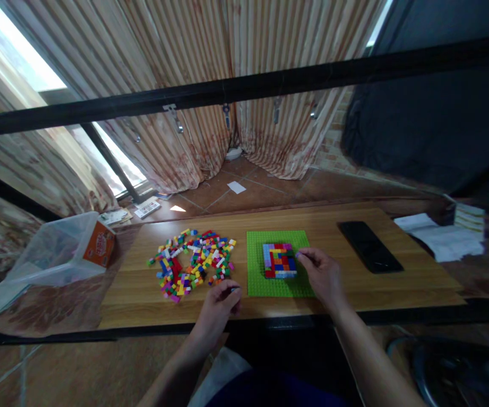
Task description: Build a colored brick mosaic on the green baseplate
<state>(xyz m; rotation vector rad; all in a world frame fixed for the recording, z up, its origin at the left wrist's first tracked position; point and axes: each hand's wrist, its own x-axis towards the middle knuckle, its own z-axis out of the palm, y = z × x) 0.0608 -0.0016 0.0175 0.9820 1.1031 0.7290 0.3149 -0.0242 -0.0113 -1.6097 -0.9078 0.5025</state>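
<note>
On the green baseplate (255, 285) stands a square, multicoloured build of toy bricks (280, 261). My right hand (324, 276) is just off its right side, over the baseplate, with thumb and forefinger pinched on a small purple brick (298, 255). Between the loose brick pile and the baseplate, near the table's front edge, my left hand (219, 305) is closed. A small dark piece (233, 289), probably a brick, shows at its fingertips; its shape is too small to make out. To the left lies a spread of loose toy bricks (206, 251) in many colours.
A black phone (370, 246) lies on the wooden table (142, 305) at the right. Beyond the table's left end stands a clear plastic bin (60, 249) with an orange label. White papers (441, 234) are past the right end. A dark metal bar (244, 87) crosses behind.
</note>
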